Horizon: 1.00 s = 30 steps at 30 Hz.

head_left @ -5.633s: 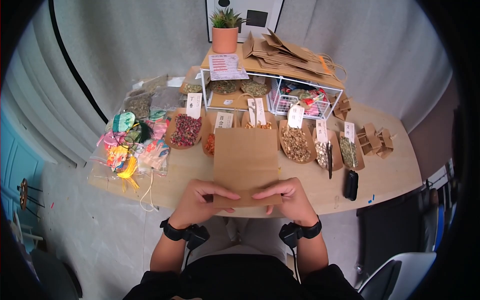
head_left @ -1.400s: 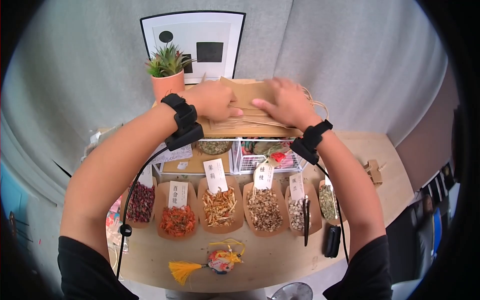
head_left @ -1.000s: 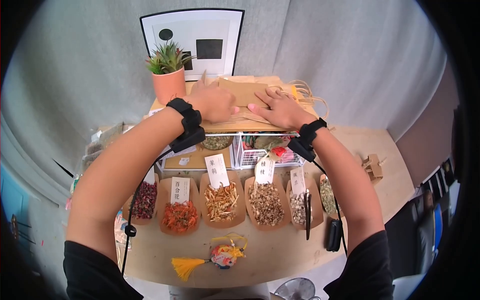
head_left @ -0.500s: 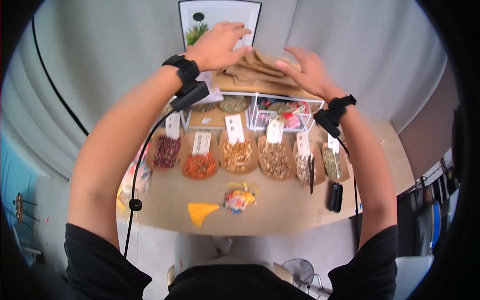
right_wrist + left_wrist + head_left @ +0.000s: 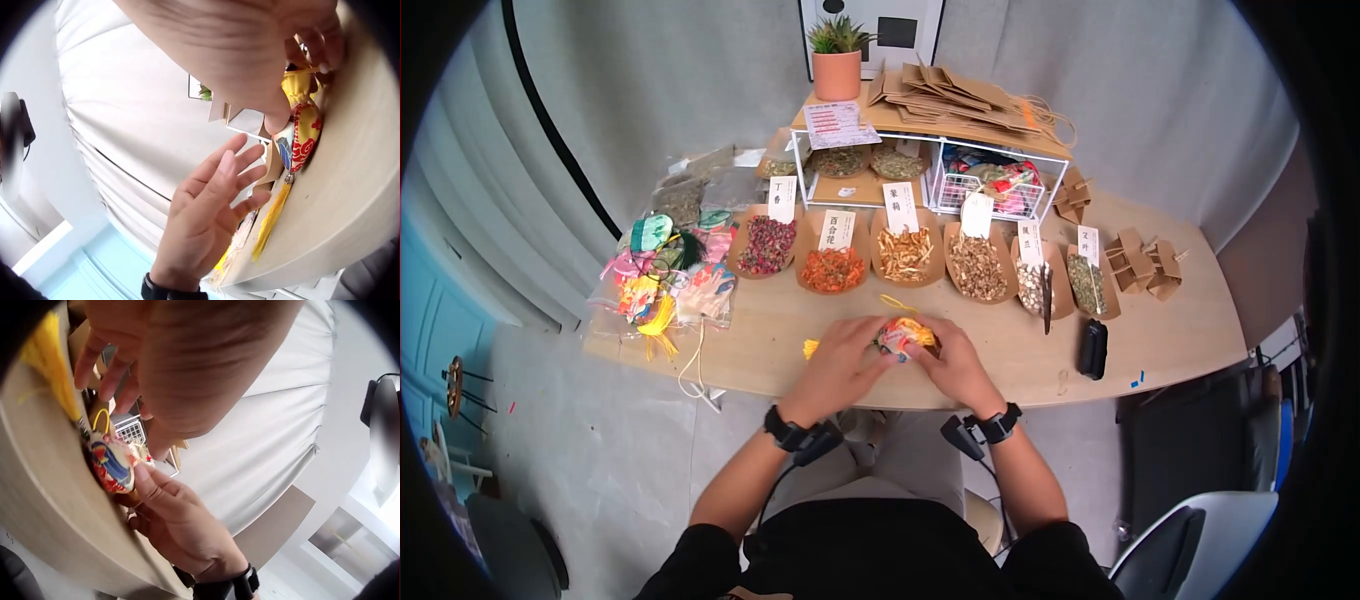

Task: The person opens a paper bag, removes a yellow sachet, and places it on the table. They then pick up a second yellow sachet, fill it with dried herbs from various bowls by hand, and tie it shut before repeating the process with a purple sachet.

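Observation:
A colourful fabric sachet (image 5: 897,340) with a yellow drawstring and a yellow tassel (image 5: 270,225) is low over the front of the table. My right hand (image 5: 953,370) pinches its gathered end, the thumb laid along the cloth. In the right wrist view the sachet's red, yellow and blue print (image 5: 304,139) shows beneath that thumb. My left hand (image 5: 840,366) is at the sachet's left side, fingers spread and loosely extended; the right wrist view shows this hand (image 5: 209,206) apart from the cloth. The tassel points left, partly behind the left hand in the head view.
Paper trays of dried flowers and herbs, such as the orange one (image 5: 834,270), line the table behind the hands. Black tweezers (image 5: 1047,298) lean on one tray; a black case (image 5: 1093,349) lies right. Bagged sachets (image 5: 662,285) lie left. Flat paper bags (image 5: 955,100) top the shelf.
The paper bag that both hands held earlier was put on the shelf-top stack. Since then both hands have come down to the sachet, and the right has taken hold of it.

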{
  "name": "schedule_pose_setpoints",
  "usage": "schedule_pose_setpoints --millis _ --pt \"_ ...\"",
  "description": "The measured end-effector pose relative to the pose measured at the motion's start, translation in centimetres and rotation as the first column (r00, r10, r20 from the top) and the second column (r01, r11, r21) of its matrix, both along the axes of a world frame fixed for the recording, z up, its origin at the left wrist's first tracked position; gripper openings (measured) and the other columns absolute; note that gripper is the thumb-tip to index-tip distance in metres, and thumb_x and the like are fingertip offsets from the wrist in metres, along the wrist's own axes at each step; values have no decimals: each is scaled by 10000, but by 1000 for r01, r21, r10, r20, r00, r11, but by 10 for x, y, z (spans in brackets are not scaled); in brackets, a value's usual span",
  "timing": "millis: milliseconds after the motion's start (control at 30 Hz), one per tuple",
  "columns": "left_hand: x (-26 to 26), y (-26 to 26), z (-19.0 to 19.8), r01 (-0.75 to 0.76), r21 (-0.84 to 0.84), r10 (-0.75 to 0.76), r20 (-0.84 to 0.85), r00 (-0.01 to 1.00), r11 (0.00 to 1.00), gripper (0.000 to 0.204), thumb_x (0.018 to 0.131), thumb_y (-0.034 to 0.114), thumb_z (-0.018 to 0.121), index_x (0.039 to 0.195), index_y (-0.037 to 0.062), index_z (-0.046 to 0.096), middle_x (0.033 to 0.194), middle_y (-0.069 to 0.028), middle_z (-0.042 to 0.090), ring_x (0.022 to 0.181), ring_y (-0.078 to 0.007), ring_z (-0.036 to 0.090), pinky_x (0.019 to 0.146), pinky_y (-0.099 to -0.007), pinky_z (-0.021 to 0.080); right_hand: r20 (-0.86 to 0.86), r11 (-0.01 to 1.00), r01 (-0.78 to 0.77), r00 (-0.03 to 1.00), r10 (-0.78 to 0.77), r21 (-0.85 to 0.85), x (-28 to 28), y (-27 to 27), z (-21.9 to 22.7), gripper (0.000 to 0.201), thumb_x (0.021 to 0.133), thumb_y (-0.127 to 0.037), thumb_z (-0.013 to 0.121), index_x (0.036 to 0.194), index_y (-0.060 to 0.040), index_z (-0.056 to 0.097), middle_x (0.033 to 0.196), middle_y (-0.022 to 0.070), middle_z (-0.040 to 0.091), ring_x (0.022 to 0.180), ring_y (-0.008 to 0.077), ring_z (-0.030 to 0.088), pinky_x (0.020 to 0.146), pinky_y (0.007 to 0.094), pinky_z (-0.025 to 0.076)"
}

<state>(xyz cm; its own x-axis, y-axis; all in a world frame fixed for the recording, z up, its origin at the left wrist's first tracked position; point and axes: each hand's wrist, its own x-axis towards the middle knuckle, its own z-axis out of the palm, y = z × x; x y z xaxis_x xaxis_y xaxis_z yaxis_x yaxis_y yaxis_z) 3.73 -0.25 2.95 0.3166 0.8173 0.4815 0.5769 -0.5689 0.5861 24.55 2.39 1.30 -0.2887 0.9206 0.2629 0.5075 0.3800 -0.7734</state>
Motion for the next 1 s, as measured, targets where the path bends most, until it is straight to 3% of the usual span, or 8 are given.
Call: schedule_pose_setpoints --millis 100,333,533,600,633,733,833,1000 --pt "17 9 -22 -22 29 24 -66 998 999 561 851 265 724 1326 44 523 1306 -191 551 1137 -373 546 1012 -433 402 -305 976 -85 952 21 -199 -1 -1 -22 442 856 -39 700 1272 10 561 1132 133 605 953 181 607 781 278 503" --pt "27 13 -35 -131 -189 173 225 959 973 577 755 190 816 1223 25 521 1126 -142 579 1019 -296 604 844 -354 493 -722 960 -62 673 -161 -271 1 -5 -40 506 861 30 686 1334 -24 515 1139 75 596 944 103 592 782 213 494" --pt "24 13 -55 -93 -313 222 405 887 945 520 751 105 841 1116 15 481 1061 -81 561 966 -113 586 808 -262 504 -418 959 -111 908 -8 -260 -4 -3 -43 449 860 -66 735 1272 -14 567 1117 87 615 920 102 603 747 207 489" --pt "23 11 -49 -72 -374 243 432 868 925 511 766 123 834 1130 14 492 1068 -86 583 953 -108 598 807 -265 509 -428 948 -29 896 -116 -318 -9 -6 -36 427 846 -106 756 1233 -14 600 1130 100 614 951 134 600 751 231 488" --pt "22 10 -45 -85 -377 250 415 875 922 498 775 135 826 1134 16 502 1069 -95 597 953 -121 609 803 -273 512 -429 939 13 887 -170 -345 -14 -7 -31 418 839 -125 766 1213 -15 617 1136 107 613 966 149 598 753 243 487" --pt "18 9 -41 -129 -332 255 372 892 934 463 799 168 800 1147 22 531 1064 -124 632 945 -168 637 795 -302 519 -312 954 250 931 -190 166 -26 -7 -9 397 811 -153 783 1178 -59 663 1157 129 607 1032 211 570 821 312 477" --pt "14 10 -46 -183 -213 250 350 903 960 440 812 182 776 1158 29 550 1046 -154 646 922 -228 651 791 -331 519 6 935 80 996 -87 346 -42 -4 16 312 786 -149 786 1089 -106 725 1191 125 595 1093 258 535 886 360 450" --pt "9 6 -42 -112 -374 302 500 812 921 413 798 168 751 1129 33 545 1048 -182 638 958 -383 620 806 -416 502 35 963 6 999 -16 271 -59 17 38 164 793 -95 751 954 -111 773 1094 80 659 1062 250 545 895 374 444"
